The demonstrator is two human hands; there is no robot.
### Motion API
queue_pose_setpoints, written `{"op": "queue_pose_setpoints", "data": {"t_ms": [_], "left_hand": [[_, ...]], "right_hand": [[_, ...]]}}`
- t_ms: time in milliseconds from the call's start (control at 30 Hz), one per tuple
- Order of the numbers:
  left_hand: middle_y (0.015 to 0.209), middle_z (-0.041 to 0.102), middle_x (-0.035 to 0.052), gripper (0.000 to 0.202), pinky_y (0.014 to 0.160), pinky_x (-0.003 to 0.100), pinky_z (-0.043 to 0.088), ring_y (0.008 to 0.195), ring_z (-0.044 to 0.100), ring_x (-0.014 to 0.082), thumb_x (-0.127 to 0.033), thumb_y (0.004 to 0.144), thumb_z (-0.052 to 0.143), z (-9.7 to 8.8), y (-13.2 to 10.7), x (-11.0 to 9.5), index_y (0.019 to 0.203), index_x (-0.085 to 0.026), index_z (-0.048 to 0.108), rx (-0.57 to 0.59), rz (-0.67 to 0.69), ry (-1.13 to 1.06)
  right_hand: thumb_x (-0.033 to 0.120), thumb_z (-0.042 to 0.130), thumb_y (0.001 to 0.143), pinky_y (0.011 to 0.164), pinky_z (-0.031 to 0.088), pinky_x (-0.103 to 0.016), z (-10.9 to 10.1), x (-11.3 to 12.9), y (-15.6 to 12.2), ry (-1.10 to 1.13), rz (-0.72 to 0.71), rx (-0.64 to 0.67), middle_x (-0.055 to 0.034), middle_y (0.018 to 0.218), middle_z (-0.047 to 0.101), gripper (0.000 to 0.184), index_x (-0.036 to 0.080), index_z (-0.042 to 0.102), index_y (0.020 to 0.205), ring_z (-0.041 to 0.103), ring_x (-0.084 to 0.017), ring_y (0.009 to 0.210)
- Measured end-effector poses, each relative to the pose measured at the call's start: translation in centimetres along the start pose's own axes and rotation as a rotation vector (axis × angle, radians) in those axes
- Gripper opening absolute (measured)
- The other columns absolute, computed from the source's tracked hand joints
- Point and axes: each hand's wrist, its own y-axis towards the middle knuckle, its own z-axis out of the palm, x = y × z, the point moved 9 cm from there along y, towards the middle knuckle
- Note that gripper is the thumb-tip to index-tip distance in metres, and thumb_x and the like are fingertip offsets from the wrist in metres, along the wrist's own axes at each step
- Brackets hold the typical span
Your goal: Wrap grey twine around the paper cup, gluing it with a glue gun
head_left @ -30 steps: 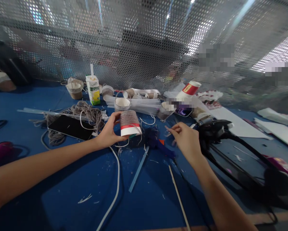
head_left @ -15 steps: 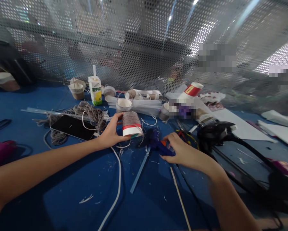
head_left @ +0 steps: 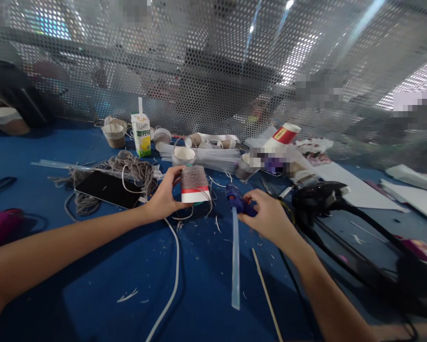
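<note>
My left hand [head_left: 166, 197] is closed around the side of an upside-down paper cup [head_left: 194, 185]. Grey yarn wraps the cup's upper part; a red band and white rim show below it, and a loose strand hangs at its right. My right hand [head_left: 270, 213] grips the handle of a blue glue gun [head_left: 239, 198], its fingers partly hidden behind the handle. From the back of the glue gun a long translucent glue stick [head_left: 236, 266] sticks out toward me. The gun is to the right of the cup, apart from it.
A black phone [head_left: 108, 189] lies by tangled grey yarn [head_left: 128, 164] at left, with a white cable [head_left: 175, 270]. Behind stand a juice carton [head_left: 142, 137], several cups and a bundle of glue sticks [head_left: 213, 158]. A wooden stick [head_left: 266, 294] and a black stand [head_left: 320, 194] are at right.
My right hand has lifted and turned the glue gun, and the glue stick has swung right to point toward me. The cup has tilted slightly in my left hand.
</note>
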Motion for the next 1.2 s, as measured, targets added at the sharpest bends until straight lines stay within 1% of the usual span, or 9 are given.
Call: {"op": "queue_pose_setpoints", "data": {"t_ms": [100, 200, 300, 400, 467, 533, 667, 867, 1200], "left_hand": [[0.137, 0.044, 0.0154, 0.083, 0.117, 0.056, 0.034, 0.134, 0.046, 0.0328, -0.024, 0.064, 0.082, 0.1, 0.1, 0.1, 0.129, -0.023, 0.032, 0.010, 0.008, -0.023], [0.139, 0.043, 0.0159, 0.083, 0.117, 0.057, 0.032, 0.136, 0.044, 0.0333, -0.020, 0.064, 0.081, 0.3, 0.2, 0.3, 0.131, -0.023, 0.031, 0.028, 0.007, -0.039], [0.142, 0.039, 0.0137, 0.085, 0.117, 0.057, 0.033, 0.138, 0.041, 0.0338, -0.018, 0.064, 0.081, 0.2, 0.3, 0.3, 0.133, -0.026, 0.031, 0.015, 0.024, -0.020], [0.141, 0.036, 0.0113, 0.091, 0.114, 0.056, 0.038, 0.137, 0.039, 0.0340, -0.016, 0.063, 0.080, 0.0, 0.4, 0.2, 0.138, -0.030, 0.030, 0.002, 0.031, 0.014], [0.137, 0.037, 0.0112, 0.089, 0.113, 0.057, 0.040, 0.135, 0.041, 0.0342, -0.015, 0.064, 0.079, 0.1, 0.4, 0.3, 0.138, -0.030, 0.031, 0.010, 0.013, 0.023], [0.135, 0.039, 0.0121, 0.086, 0.111, 0.059, 0.041, 0.133, 0.043, 0.0346, -0.014, 0.064, 0.076, 0.2, 0.3, 0.4, 0.136, -0.028, 0.032, 0.025, -0.014, 0.005], [0.132, 0.043, 0.0134, 0.081, 0.107, 0.059, 0.045, 0.130, 0.047, 0.0335, -0.012, 0.065, 0.072, 0.4, 0.2, 0.6, 0.133, -0.024, 0.031, 0.045, -0.055, -0.051], [0.126, 0.047, 0.0121, 0.075, 0.107, 0.057, 0.045, 0.125, 0.051, 0.0326, -0.016, 0.061, 0.078, 0.5, 0.2, 0.0, 0.125, -0.022, 0.038, 0.042, -0.018, -0.033], [0.125, 0.045, 0.0120, 0.072, 0.110, 0.056, 0.042, 0.126, 0.050, 0.0304, -0.019, 0.064, 0.079, 0.7, 0.1, -1.0, 0.122, -0.022, 0.037, 0.060, 0.040, -0.068]], "right_hand": [[0.040, 0.072, 0.070, 0.037, 0.047, -0.028, -0.5, -0.9, -0.3, 0.396, 0.121, -0.036, 0.0006, 0.062, 0.062, 0.024, 0.020, 0.062, 0.078, 0.055, -0.013, 0.038], [0.048, 0.072, 0.071, 0.036, 0.049, -0.029, -0.1, -0.8, -0.9, 0.698, 0.198, -0.046, 0.0035, 0.043, 0.055, 0.031, 0.018, 0.064, 0.075, 0.054, -0.015, 0.033], [0.052, 0.070, 0.074, 0.038, 0.050, -0.028, 0.7, 0.7, -1.2, 0.866, 0.179, 0.018, 0.0007, 0.042, 0.056, 0.038, 0.017, 0.062, 0.062, 0.057, -0.015, 0.036], [0.053, 0.066, 0.079, 0.032, 0.042, -0.024, 1.7, 1.6, -1.6, 0.965, 0.181, 0.092, 0.0017, 0.041, 0.053, 0.042, 0.017, 0.059, 0.058, 0.051, -0.011, 0.031], [0.053, 0.065, 0.080, 0.030, 0.040, -0.024, 2.3, 1.3, -2.0, 0.959, 0.197, 0.086, 0.0034, 0.039, 0.050, 0.041, 0.018, 0.059, 0.060, 0.047, -0.011, 0.029], [0.050, 0.068, 0.078, 0.031, 0.041, -0.025, 2.2, 0.6, -2.3, 0.891, 0.170, -0.002, 0.0051, 0.037, 0.048, 0.035, 0.019, 0.060, 0.065, 0.047, -0.011, 0.030], [0.037, 0.072, 0.072, 0.040, 0.047, -0.027, 1.1, 1.2, -2.5, 0.702, -0.008, -0.147, 0.0066, 0.041, 0.049, 0.021, 0.021, 0.059, 0.069, 0.047, -0.011, 0.034], [0.027, 0.064, 0.077, 0.047, 0.046, -0.026, 0.1, 3.9, -2.5, 0.514, -0.161, -0.109, 0.0017, 0.056, 0.056, 0.016, 0.021, 0.057, 0.064, 0.054, -0.012, 0.048], [0.030, 0.059, 0.080, 0.044, 0.043, -0.024, 1.4, 3.9, -2.4, 0.392, -0.126, -0.014, 0.0000, 0.053, 0.057, 0.024, 0.018, 0.056, 0.059, 0.053, -0.012, 0.046]]}}
